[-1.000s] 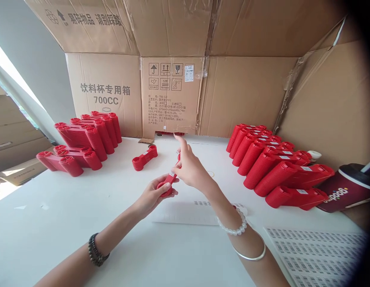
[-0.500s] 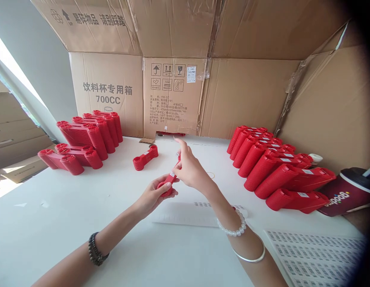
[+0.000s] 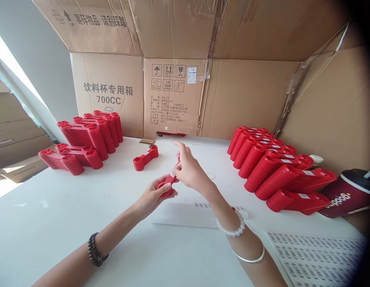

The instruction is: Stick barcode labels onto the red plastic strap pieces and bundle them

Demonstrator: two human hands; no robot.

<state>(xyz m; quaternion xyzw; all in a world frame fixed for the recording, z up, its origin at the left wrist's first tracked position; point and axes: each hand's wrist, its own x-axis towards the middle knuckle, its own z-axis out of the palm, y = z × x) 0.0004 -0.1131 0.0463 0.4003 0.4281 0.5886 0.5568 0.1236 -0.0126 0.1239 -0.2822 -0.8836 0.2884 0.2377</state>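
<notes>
Head view: ribbed red plastic holder (image 3: 169, 182) with round ends, pinched by the left hand (image 3: 153, 196); right hand (image 3: 189, 169) fingertips press its white sticker.

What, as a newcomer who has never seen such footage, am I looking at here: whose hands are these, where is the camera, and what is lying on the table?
No machine: a camera on a person's head looks down at their own bare hands. The left hand holds a red plastic two-ring piece by its lower ring; the right hand pinches its upper end. On the white table lie leaning stacks of like red pieces at left and right, one single red piece, sheets of small barcode stickers and a dark red lidded cup. Brown cardboard box walls stand behind.
</notes>
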